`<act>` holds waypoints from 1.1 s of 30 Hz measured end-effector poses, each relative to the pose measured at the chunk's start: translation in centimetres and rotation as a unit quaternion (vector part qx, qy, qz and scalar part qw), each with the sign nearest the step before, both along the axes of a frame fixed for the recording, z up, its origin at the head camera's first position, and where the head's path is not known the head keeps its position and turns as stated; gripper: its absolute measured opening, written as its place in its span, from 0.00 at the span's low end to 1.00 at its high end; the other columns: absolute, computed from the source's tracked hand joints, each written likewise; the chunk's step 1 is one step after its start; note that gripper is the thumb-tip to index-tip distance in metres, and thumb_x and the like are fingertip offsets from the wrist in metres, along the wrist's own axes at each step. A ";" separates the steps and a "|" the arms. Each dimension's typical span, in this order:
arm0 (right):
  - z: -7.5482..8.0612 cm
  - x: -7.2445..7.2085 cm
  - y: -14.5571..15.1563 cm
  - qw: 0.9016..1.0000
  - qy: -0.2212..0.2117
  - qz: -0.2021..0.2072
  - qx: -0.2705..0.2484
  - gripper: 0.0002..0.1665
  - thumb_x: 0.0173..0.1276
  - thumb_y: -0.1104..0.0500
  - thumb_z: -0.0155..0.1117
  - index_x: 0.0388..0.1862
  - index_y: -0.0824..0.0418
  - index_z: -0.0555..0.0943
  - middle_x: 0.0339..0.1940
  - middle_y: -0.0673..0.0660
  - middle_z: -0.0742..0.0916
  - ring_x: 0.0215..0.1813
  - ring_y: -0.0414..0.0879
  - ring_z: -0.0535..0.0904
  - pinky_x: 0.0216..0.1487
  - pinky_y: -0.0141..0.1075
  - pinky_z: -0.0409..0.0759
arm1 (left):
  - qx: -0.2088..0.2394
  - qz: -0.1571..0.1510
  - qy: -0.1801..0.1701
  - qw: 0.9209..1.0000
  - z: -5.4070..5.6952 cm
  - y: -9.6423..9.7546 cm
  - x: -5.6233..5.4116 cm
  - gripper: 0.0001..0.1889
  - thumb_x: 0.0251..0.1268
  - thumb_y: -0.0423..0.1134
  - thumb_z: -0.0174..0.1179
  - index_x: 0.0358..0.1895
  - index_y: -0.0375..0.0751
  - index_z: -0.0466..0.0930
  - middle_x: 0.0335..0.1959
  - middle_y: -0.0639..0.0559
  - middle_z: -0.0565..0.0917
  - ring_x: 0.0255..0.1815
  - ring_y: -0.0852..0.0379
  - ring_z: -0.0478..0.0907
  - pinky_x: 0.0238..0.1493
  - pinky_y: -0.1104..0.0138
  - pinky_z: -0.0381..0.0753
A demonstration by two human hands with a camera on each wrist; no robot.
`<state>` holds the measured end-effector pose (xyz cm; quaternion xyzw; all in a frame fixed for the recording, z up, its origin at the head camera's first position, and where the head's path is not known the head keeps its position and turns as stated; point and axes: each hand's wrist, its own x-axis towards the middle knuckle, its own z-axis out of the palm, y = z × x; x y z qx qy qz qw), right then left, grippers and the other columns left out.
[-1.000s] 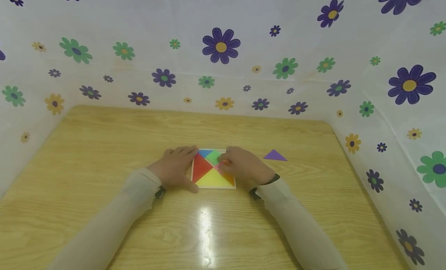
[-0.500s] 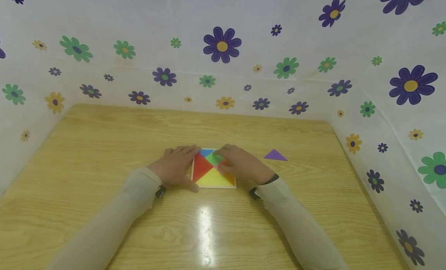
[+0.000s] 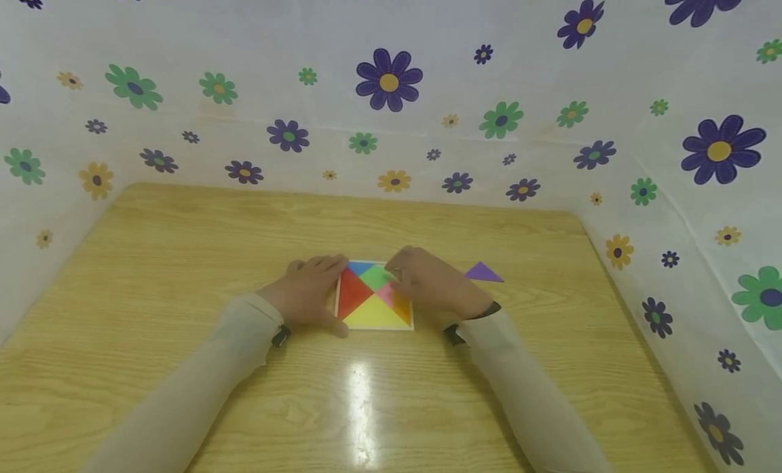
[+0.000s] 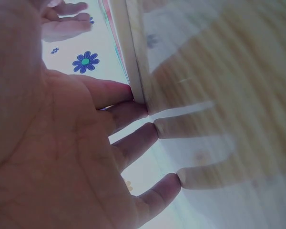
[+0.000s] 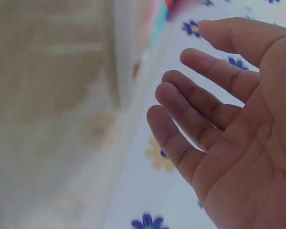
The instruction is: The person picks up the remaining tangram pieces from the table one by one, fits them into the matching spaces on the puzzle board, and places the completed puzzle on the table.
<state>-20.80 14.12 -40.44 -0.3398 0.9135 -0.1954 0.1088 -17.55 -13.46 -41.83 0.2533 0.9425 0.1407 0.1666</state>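
Observation:
A square tangram tray [image 3: 360, 330] lies on the table, with red [image 3: 351, 293], yellow [image 3: 377, 315], blue [image 3: 359, 267], green [image 3: 374, 278], pink [image 3: 385, 294] and orange [image 3: 401, 309] pieces in it. Along its left side rests my left hand [image 3: 308, 293]; in the left wrist view its extended fingertips [image 4: 126, 93] meet the tray's edge [image 4: 125, 43] and the tabletop. My right hand [image 3: 434, 279] hovers over the upper right corner, hiding it. Relaxed, slightly bent fingers [image 5: 174, 100] show nothing between them in the right wrist view. A purple triangle [image 3: 484, 273] lies right of the tray.
The wood-grain table [image 3: 244, 229] has a glossy top. A white sheet with printed flowers [image 3: 427, 100] stands behind it and along both sides.
My right hand has drawn back to the right, off the green and pink pieces, uncovering more of them, and its fingers have loosened. The left hand has stayed put.

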 end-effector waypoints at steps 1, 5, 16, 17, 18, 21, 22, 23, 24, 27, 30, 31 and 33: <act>0.3 -0.1 0.5 1.000 -0.006 -0.014 -0.004 0.19 0.79 0.54 0.61 0.62 0.62 0.82 0.61 0.57 0.83 0.63 0.53 0.78 0.67 0.46 0.77 | 0.001 0.000 0.000 1.000 0.0 0.0 0.0 0.69 0.44 0.74 0.73 0.84 0.38 0.49 0.85 0.43 0.53 0.84 0.38 0.49 0.76 0.34 0.52; 1.6 -0.5 3.2 0.998 -0.006 -0.067 -0.007 0.20 0.78 0.56 0.62 0.64 0.63 0.80 0.60 0.60 0.84 0.59 0.55 0.80 0.63 0.50 0.79 | 0.001 0.002 -0.002 1.000 0.0 0.0 0.0 0.69 0.44 0.74 0.73 0.84 0.39 0.49 0.85 0.44 0.53 0.84 0.39 0.49 0.77 0.35 0.51; 2.2 -1.0 11.3 0.975 -0.057 -0.190 0.103 0.28 0.75 0.56 0.65 0.67 0.71 0.76 0.59 0.70 0.81 0.59 0.62 0.79 0.62 0.58 0.78 | 0.006 0.002 0.011 1.000 -1.4 -0.5 -0.6 0.69 0.42 0.77 0.71 0.84 0.43 0.50 0.84 0.49 0.55 0.83 0.43 0.52 0.77 0.38 0.54; 2.1 -1.1 11.6 0.972 -0.068 -0.194 0.111 0.28 0.75 0.56 0.64 0.67 0.71 0.76 0.58 0.70 0.81 0.58 0.61 0.78 0.61 0.57 0.78 | 0.006 0.004 0.013 1.000 -1.6 -0.6 -0.8 0.69 0.41 0.77 0.71 0.85 0.45 0.50 0.84 0.50 0.56 0.83 0.44 0.52 0.77 0.39 0.54; 2.0 -1.1 11.8 0.971 -0.075 -0.196 0.117 0.27 0.75 0.56 0.64 0.67 0.70 0.76 0.57 0.69 0.81 0.56 0.60 0.78 0.61 0.57 0.78 | 0.006 0.007 0.013 1.000 -1.8 -0.7 -0.9 0.69 0.41 0.77 0.71 0.85 0.46 0.50 0.84 0.52 0.56 0.83 0.46 0.52 0.78 0.40 0.54; 1.6 -1.3 12.1 0.968 -0.093 -0.202 0.116 0.25 0.74 0.56 0.65 0.64 0.70 0.77 0.54 0.69 0.80 0.53 0.59 0.78 0.58 0.56 0.79 | 0.013 0.012 0.012 1.000 -2.1 -0.9 -1.1 0.68 0.40 0.75 0.73 0.84 0.48 0.51 0.84 0.53 0.58 0.83 0.47 0.53 0.78 0.40 0.54; 1.6 -1.4 12.1 0.967 -0.097 -0.205 0.114 0.25 0.74 0.56 0.65 0.63 0.70 0.77 0.54 0.69 0.80 0.53 0.59 0.78 0.58 0.56 0.79 | 0.015 0.011 0.010 1.000 -2.1 -0.9 -1.2 0.67 0.41 0.74 0.73 0.84 0.48 0.52 0.84 0.52 0.58 0.83 0.46 0.53 0.78 0.39 0.53; 1.6 -1.4 12.1 0.967 -0.099 -0.207 0.110 0.24 0.74 0.57 0.65 0.63 0.70 0.77 0.54 0.69 0.80 0.54 0.60 0.78 0.58 0.56 0.79 | 0.015 0.012 0.009 1.000 -2.1 -0.9 -1.2 0.67 0.40 0.74 0.73 0.84 0.48 0.52 0.84 0.52 0.58 0.83 0.46 0.53 0.78 0.39 0.53; 1.5 -1.4 12.2 0.967 -0.099 -0.208 0.109 0.24 0.74 0.58 0.65 0.62 0.71 0.77 0.54 0.69 0.80 0.54 0.60 0.78 0.58 0.56 0.79 | 0.015 0.013 0.006 1.000 -2.0 -0.9 -1.2 0.67 0.40 0.74 0.73 0.84 0.48 0.52 0.84 0.52 0.58 0.83 0.46 0.53 0.78 0.39 0.53; 1.4 -1.5 12.1 0.968 -0.095 -0.207 0.107 0.22 0.73 0.60 0.65 0.60 0.73 0.77 0.53 0.69 0.82 0.53 0.59 0.79 0.58 0.55 0.80 | 0.016 0.011 0.001 1.000 -1.8 -0.9 -1.1 0.67 0.41 0.75 0.73 0.84 0.48 0.52 0.84 0.51 0.58 0.83 0.45 0.52 0.78 0.39 0.53; 1.4 -1.5 11.9 0.969 -0.088 -0.204 0.109 0.21 0.74 0.62 0.64 0.59 0.74 0.77 0.52 0.69 0.83 0.52 0.59 0.79 0.59 0.55 0.79 | 0.015 0.009 -0.001 1.000 -1.6 -1.1 -1.0 0.68 0.41 0.75 0.72 0.84 0.48 0.51 0.84 0.51 0.57 0.83 0.45 0.52 0.78 0.39 0.53; 1.4 -1.5 11.8 0.969 -0.085 -0.203 0.109 0.21 0.75 0.62 0.63 0.60 0.74 0.77 0.53 0.69 0.84 0.53 0.60 0.79 0.59 0.56 0.79 | 0.016 0.007 -0.001 1.000 -1.6 -1.1 -1.0 0.68 0.42 0.75 0.72 0.84 0.47 0.51 0.84 0.50 0.57 0.83 0.44 0.52 0.78 0.39 0.53; 1.4 -1.5 11.7 0.970 -0.080 -0.201 0.108 0.20 0.75 0.63 0.61 0.61 0.73 0.77 0.54 0.70 0.84 0.55 0.61 0.80 0.61 0.57 0.78 | 0.016 0.006 -0.001 1.000 -1.6 -1.2 -1.0 0.68 0.42 0.76 0.72 0.85 0.47 0.51 0.84 0.50 0.57 0.84 0.44 0.51 0.78 0.39 0.53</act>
